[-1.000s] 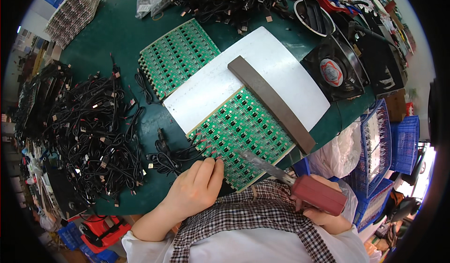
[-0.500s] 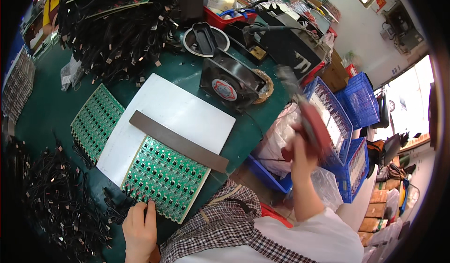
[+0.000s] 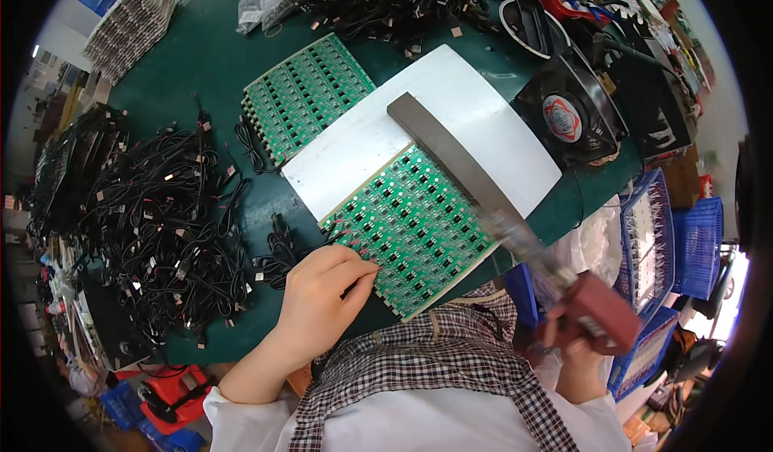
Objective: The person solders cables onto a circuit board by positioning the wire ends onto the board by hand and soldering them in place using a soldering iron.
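Note:
A green circuit board panel (image 3: 415, 230) lies tilted on a white board (image 3: 475, 101), with a dark flat bar (image 3: 443, 150) along its far right edge. At the panel's near left edge my left hand (image 3: 326, 295) is closed in a pinch; what its fingertips hold is hidden. Thin red wire ends (image 3: 342, 225) sit along that edge beside it. My right hand (image 3: 576, 355) grips a red pistol-shaped soldering gun (image 3: 600, 315) right of the panel. Its metal barrel is smeared by motion and points toward the panel's right corner.
Black cables (image 3: 177, 242) are heaped at the left, and more (image 3: 394, 5) at the back. A stack of green panels (image 3: 310, 93) lies behind the white board. A black fan (image 3: 568, 114) stands at the right, near blue crates (image 3: 696, 246).
My view has swung left, so the table appears farther right. The soldering gun has come down from a raised, upright pose toward the panel. My left hand stays at the panel's edge.

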Tool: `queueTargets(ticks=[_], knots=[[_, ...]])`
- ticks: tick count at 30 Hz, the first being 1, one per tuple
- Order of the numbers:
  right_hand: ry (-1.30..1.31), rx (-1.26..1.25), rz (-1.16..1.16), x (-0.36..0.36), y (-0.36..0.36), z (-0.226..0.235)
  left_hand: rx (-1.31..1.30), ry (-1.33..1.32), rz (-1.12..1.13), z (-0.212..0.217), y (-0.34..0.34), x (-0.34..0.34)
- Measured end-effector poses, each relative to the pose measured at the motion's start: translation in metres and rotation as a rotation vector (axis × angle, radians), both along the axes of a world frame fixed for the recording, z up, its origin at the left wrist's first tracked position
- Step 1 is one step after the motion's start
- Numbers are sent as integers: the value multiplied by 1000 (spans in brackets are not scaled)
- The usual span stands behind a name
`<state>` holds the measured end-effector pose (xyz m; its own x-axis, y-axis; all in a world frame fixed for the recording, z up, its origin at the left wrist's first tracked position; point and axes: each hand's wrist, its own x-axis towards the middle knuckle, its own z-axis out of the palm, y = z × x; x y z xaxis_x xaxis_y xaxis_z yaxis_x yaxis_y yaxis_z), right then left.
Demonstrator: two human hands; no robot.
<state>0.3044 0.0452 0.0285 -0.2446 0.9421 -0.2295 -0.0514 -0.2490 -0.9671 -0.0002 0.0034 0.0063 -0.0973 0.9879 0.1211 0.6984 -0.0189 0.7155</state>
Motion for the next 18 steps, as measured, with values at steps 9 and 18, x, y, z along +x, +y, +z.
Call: queueTargets(ticks=[9, 18], knots=[[148, -179, 332, -9, -9, -20, -146, -31, -126, 7, 10, -9], [14, -181, 405, -9, -8, -18, -194, -23, -82, 7, 11, -1]])
